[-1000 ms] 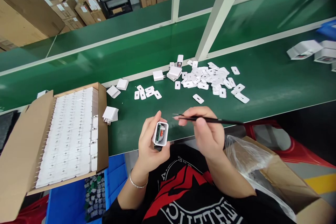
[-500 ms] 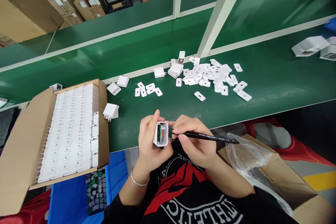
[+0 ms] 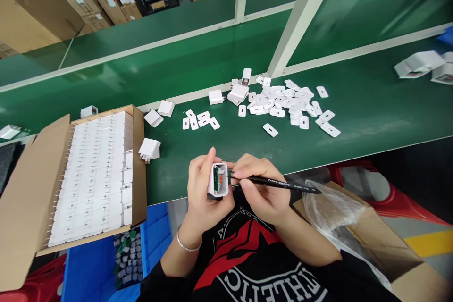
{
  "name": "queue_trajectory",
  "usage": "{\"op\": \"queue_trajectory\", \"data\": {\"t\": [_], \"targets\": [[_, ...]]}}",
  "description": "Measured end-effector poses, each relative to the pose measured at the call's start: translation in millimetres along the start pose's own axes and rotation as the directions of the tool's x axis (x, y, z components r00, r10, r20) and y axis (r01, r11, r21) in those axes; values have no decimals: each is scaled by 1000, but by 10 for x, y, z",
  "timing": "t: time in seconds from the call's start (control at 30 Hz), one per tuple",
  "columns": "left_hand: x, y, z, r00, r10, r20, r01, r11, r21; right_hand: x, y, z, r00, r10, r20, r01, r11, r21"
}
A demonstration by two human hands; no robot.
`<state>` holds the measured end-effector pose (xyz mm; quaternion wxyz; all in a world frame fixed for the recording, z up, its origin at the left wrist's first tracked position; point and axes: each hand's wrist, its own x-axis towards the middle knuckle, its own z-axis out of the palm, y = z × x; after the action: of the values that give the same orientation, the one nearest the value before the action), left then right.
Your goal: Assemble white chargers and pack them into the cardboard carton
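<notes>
My left hand point(image 3: 201, 193) holds the white housing point(image 3: 223, 188) at six o'clock; my right hand point(image 3: 267, 198) pinches black tweezers point(image 3: 276, 182) at its three o'clock. If these slip, the circuit board point(image 3: 216, 179) may be scratched.

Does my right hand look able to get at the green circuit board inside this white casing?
Likely yes: your right hand holds black tweezers at the opening, and the white casing in your left hand is open toward the camera, exposing the green circuit board.
</notes>
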<state>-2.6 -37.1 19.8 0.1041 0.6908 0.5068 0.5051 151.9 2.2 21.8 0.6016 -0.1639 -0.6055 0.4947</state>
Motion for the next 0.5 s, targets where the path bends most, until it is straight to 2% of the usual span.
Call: {"op": "queue_trajectory", "data": {"t": [0.13, 0.23, 0.33, 0.5], "targets": [[-17, -27, -7, 1000, -4, 2, 4, 1000, -30, 25, 13, 36, 999, 30, -40, -28, 998, 51], [-35, -50, -6, 999, -32, 15, 33, 998, -48, 15, 4, 56, 993, 59, -106, -57, 998, 20], [-57, -60, 7, 997, -77, 20, 78, 996, -39, -18, -28, 73, 990, 44, -131, -60, 991, -120], [-70, -52, 52, 993, -114, 26, 115, 993, -28, -56, -55, 134, 1000, 27, -10, -28, 930, -366]]}}
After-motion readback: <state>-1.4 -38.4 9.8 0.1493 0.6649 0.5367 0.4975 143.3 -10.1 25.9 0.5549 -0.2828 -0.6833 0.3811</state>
